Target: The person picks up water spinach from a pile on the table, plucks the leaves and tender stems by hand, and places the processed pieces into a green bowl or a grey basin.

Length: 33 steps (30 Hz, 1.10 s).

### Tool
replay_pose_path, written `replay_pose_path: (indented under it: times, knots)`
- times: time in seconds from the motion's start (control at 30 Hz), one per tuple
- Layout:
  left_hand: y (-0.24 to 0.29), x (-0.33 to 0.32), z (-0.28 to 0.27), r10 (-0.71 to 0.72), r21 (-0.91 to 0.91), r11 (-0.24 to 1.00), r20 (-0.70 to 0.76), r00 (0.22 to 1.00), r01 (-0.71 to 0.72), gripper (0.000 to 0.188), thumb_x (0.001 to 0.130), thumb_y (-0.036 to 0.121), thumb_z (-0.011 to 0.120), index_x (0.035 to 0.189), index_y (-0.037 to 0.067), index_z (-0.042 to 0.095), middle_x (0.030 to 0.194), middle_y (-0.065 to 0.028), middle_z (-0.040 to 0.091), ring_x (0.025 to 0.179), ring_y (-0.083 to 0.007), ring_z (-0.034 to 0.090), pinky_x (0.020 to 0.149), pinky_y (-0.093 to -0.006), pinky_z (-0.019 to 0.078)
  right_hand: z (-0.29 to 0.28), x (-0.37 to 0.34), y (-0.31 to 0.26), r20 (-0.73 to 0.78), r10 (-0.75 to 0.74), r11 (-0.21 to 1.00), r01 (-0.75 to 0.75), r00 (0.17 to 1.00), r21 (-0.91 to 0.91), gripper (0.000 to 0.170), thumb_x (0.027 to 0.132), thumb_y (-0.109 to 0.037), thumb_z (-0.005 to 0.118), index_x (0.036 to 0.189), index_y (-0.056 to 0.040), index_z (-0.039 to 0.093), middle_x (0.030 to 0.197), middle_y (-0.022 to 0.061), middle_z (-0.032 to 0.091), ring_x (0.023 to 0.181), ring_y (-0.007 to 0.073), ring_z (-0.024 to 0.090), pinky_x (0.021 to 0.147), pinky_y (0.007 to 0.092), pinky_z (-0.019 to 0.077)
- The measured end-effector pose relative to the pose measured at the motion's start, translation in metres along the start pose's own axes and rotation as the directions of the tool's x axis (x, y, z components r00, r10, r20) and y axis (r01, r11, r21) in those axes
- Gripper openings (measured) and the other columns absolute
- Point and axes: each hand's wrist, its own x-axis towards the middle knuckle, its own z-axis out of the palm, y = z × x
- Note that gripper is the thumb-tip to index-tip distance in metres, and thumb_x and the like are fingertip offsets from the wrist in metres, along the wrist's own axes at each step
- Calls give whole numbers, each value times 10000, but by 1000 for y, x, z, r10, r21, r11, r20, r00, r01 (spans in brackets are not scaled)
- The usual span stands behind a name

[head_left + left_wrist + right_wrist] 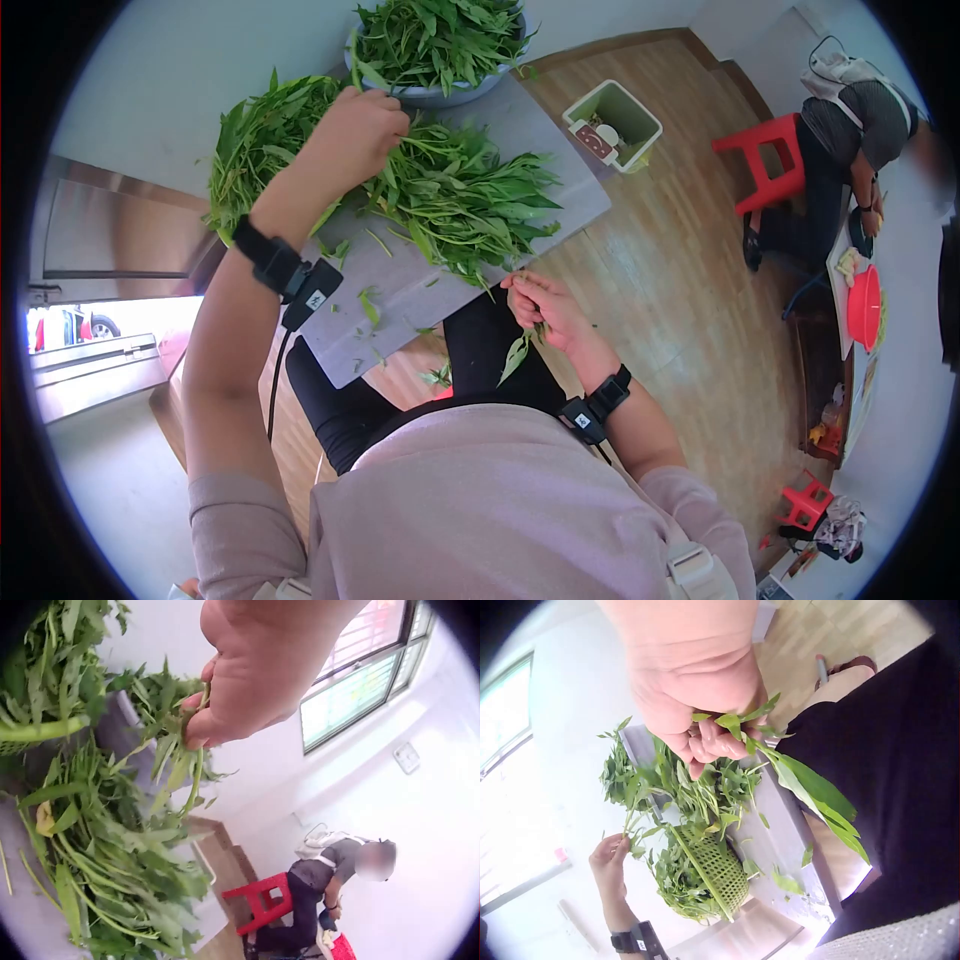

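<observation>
My left hand (pixel 355 132) reaches over the far side of the low grey table (pixel 335 340), pinching a water spinach sprig (pixel 196 784) between thumb and fingertips. Closer to my body, my right hand (pixel 550 310) is beside the table's near edge, its fingers curled round some water spinach leaves (pixel 817 795) that hang out below. A loose pile of water spinach (pixel 470 205) spreads across the tabletop between the hands. Behind it, a bluish basin (pixel 455 96) is heaped with more greens. At the left, a green mesh basket (pixel 724 877) holds another heap.
Scattered leaf bits (pixel 370 305) lie on the table near my knees. On the floor past the table's right side stands a pale bin (pixel 636 130). Farther right, another person (pixel 840 140) is by a red stool (pixel 765 160) and a red bowl (pixel 864 305).
</observation>
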Motion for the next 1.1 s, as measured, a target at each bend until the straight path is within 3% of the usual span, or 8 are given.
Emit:
replay_pose_path:
  times: [0.17,0.33,0.67,0.77,0.83,0.9,0.97,1.1]
  knots:
    - [-1,-41,-39,-141,-159,979,-58,988,130,84,753,64,638,821,19,620,768,-71,601,764,-244,562,699,-354,426,3,-8,9,25,-20,1000,20,999,2,189,959,-204,470,978,-37,557,564,-70,325,451,39,300,446,220,287]
    - [22,-126,-26,-591,-682,522,145,794,513,122,759,63,646,871,14,652,796,-70,634,757,-188,595,684,-278,438,19,-21,13,69,-19,1000,20,997,-13,173,957,-187,471,983,-38,556,552,-73,316,419,31,278,409,210,256]
    - [101,-248,-5,-643,-682,595,-88,761,424,101,727,-23,665,827,-16,653,806,-90,637,775,-218,599,713,-298,460,122,-42,-33,225,-211,917,273,951,-293,153,923,-167,533,976,-34,588,556,-83,335,453,13,285,425,197,233]
    - [110,-271,-4,-636,-681,609,-114,763,406,103,713,-42,662,813,-19,652,804,-95,639,772,-226,603,700,-305,465,162,-35,-41,272,-125,779,264,954,-568,176,915,-173,543,990,-33,618,595,-35,458,521,36,391,474,205,313]
    - [115,-285,-6,-633,-667,633,-152,759,394,110,704,-46,663,809,-15,654,799,-93,639,773,-229,603,704,-308,464,183,-23,-33,552,-189,270,583,812,-766,180,916,-167,532,995,-40,631,727,-35,564,622,52,473,571,206,378]
    - [119,-298,-8,-627,-647,660,-194,754,382,117,695,-49,665,805,-11,657,794,-91,639,774,-233,603,709,-311,463,194,-12,-25,504,-54,217,503,862,-837,191,914,-181,534,1006,-52,641,864,-4,635,750,106,547,696,238,431]
    - [123,-310,-11,-613,-612,694,-228,756,378,126,683,-58,661,794,2,660,789,-85,643,773,-239,603,724,-316,459,197,0,-12,679,-8,93,677,734,-730,199,903,-178,545,1024,-49,637,875,57,642,764,170,581,713,276,454]
    - [128,-325,-13,-614,-597,710,-264,744,374,130,681,-66,655,784,13,661,786,-77,647,772,-237,606,735,-314,454,208,9,1,689,147,-96,704,710,-704,199,878,-157,560,1031,-54,636,897,95,640,793,238,605,722,313,472]
